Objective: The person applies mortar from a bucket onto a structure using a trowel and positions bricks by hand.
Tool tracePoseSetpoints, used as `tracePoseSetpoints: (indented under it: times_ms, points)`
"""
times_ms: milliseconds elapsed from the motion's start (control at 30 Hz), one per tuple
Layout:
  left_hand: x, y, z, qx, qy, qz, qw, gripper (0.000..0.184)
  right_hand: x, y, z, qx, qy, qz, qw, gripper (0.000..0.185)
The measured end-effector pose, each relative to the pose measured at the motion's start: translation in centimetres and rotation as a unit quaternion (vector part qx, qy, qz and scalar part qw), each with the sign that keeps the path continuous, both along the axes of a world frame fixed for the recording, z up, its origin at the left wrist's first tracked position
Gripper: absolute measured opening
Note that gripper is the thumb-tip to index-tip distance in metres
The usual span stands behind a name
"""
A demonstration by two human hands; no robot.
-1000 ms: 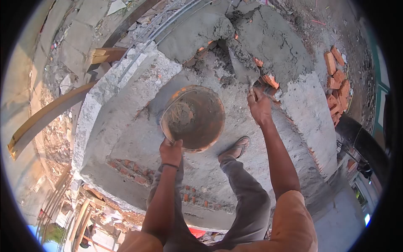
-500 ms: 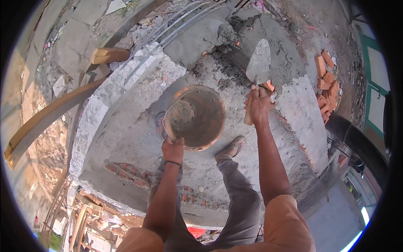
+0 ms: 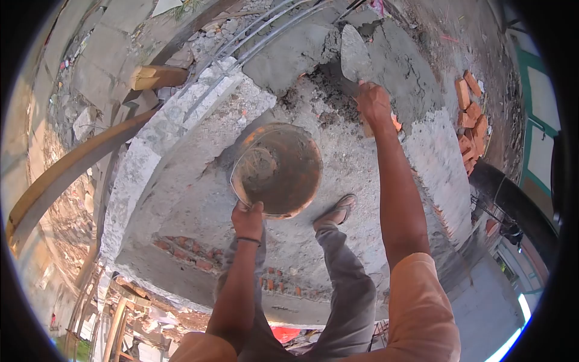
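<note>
My left hand (image 3: 248,220) is closed on the near rim of a round bucket (image 3: 307,196), its mouth turned up toward me. Grey mortar (image 3: 258,161) coats the inside and lies at the bottom. In my right hand (image 3: 374,104) is a trowel (image 3: 356,54), gripped by its wooden handle. The trowel's blade points away from me, over or against the wet mortar surface (image 3: 401,66); whether it touches cannot be told. A dark hollow (image 3: 332,81) lies just left of the blade, with rough mortar along its edge.
Red bricks (image 3: 470,123) are heaped at the right. Metal rods (image 3: 265,30) run along the upper left, near a wooden beam (image 3: 160,77). A broken concrete edge (image 3: 129,181) borders the left side. My sandalled foot (image 3: 339,211) stands on the rough concrete floor (image 3: 289,241).
My right hand has moved the trowel forward and slightly left, farther over the mortar. The bucket stays in my left hand, almost where it was.
</note>
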State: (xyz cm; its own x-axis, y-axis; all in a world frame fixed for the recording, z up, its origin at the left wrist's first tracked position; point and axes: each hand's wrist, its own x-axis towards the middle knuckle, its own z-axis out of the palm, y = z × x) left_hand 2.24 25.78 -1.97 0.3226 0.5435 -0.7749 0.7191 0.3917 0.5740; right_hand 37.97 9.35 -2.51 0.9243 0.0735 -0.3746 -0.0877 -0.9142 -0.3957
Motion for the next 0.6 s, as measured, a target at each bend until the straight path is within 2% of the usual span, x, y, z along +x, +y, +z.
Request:
tracePoseSetpoints:
  times_ms: [33,67,133,200,267,333,433,533,600]
  points:
    - [0.0,0.0,0.1,0.01,-0.009,0.003,1.0,0.027,-0.7,-0.4,0.9,0.092,0.076,-0.118,0.986,0.036]
    - [0.1,-0.1,0.0,0.018,-0.018,0.005,1.0,0.027,-1.5,-0.5,2.2,0.18,0.149,-0.235,0.944,0.036]
    - [0.0,-0.2,-0.6,0.026,-0.013,0.003,1.0,0.027,-4.3,-0.9,1.0,0.309,0.15,-0.302,0.889,0.036]
    - [-0.9,0.0,-1.4,0.023,0.02,-0.004,1.0,0.027,-7.5,1.9,1.4,0.377,0.164,-0.348,0.843,0.037]
    - [-1.1,0.7,-1.1,0.031,0.022,-0.006,0.999,0.027,-10.0,6.0,3.1,0.468,0.235,-0.491,0.696,0.031]
    - [-1.8,0.7,0.3,0.039,0.033,-0.017,0.999,0.027,-11.9,8.5,4.2,0.527,0.279,-0.536,0.598,0.033]
    - [-3.6,0.1,1.8,0.043,0.039,-0.005,0.998,0.027,-11.2,10.5,4.6,0.564,0.334,-0.559,0.508,0.032]
    - [-6.7,0.2,2.6,-0.007,0.05,0.04,0.998,0.027,-5.3,9.9,2.3,0.639,0.282,-0.59,0.406,0.032]
    - [-7.3,0.8,3.7,-0.045,0.064,0.056,0.995,0.028,-1.9,10.9,1.5,0.658,0.293,-0.588,0.368,0.032]
